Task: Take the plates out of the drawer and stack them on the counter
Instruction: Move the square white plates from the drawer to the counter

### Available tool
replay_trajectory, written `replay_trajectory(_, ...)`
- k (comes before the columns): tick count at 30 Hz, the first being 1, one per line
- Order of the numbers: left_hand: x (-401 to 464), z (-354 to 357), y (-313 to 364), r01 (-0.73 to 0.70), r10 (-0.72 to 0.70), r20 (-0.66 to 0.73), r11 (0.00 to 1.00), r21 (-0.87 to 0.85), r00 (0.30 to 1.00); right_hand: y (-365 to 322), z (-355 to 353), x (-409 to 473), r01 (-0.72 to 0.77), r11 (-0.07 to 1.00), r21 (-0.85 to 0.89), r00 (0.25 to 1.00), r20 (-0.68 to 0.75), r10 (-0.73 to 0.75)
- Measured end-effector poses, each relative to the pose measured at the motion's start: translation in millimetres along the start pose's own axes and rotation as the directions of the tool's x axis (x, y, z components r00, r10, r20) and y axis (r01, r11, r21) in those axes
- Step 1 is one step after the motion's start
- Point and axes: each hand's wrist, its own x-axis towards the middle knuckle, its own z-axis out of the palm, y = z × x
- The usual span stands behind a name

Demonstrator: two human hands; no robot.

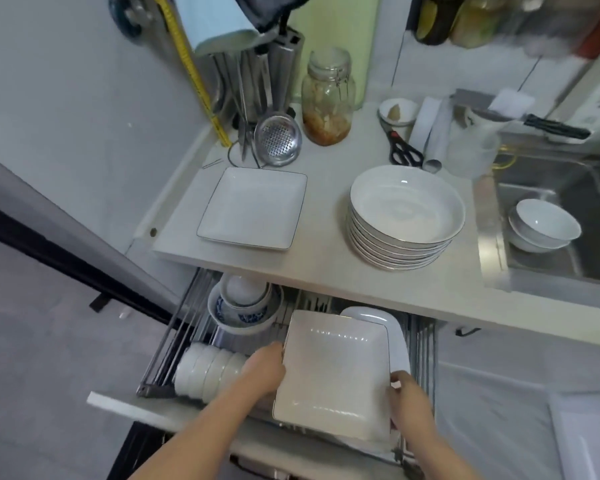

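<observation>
- Now I see a white square plate (pixel 333 372) with a thin dark rim, tilted above the open drawer (pixel 160 344).
- My left grip (pixel 264 370) is clamped on its left edge, my right grip (pixel 409 400) on its right edge; the plate lies between them.
- Behind it, another white plate (pixel 392 330) stands in the drawer.
- On the table (pixel 326 271) sit one square plate (pixel 253 207) and a stack of round plates (pixel 404 216).

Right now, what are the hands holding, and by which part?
Both hands hold one white square plate with a dark rim over the drawer: left hand on its left edge, right hand on its right edge.
</observation>
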Motion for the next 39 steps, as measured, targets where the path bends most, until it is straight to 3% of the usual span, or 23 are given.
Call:
replay_trajectory(7, -51.0, -58.4, -15.8, 0.05, -0.048, 0.014, 0.988, -0.144, 0.999, -42.5, -24.7, -41.1, 0.139, 0.981, 0.138, 0.982, 0.108, -0.154)
replay_trajectory(12, -80.8, -96.4, -31.4, 0.044, -0.062, -0.072, 0.973, -0.227, 0.995, -81.3, -39.2, -64.4, 0.23, 0.938, 0.259, 0.953, 0.136, -0.272)
replay_trajectory(20, -101.1, -174.5, -38.9, -0.048, 0.001, -0.296, 0.987, -0.151, 0.955, -163.4, -58.1, -81.4, 0.426, 0.863, 0.271, 0.891, 0.041, -0.453)
replay_trajectory(24, -99.1, -212.2, -31.9, -0.09, 0.007, -0.35, 0.971, -0.221, 0.937, -204.5, -68.4, -81.8, 0.515, 0.837, 0.186, 0.855, -0.049, -0.516)
replay_trajectory(30, -71.9, -261.7, -27.0, -0.112, -0.008, -0.41, 0.957, -0.268, 0.912, -257.7, -70.6, -71.9, 0.495, 0.847, 0.192, 0.869, -0.089, -0.488)
replay_trajectory(34, -42.4, -287.5, -27.0, -0.09, -0.008, -0.436, 0.975, -0.204, 0.9, -286.5, -62.1, -57.9, 0.403, 0.863, 0.305, 0.912, -0.055, -0.406)
replay_trajectory(39, 1.8, -304.4, -25.4, -0.083, 0.029, -0.408, 0.99, -0.117, 0.913, -311.6, -50.6, -30.2, 0.334, 0.888, 0.317, 0.941, -0.057, -0.334)
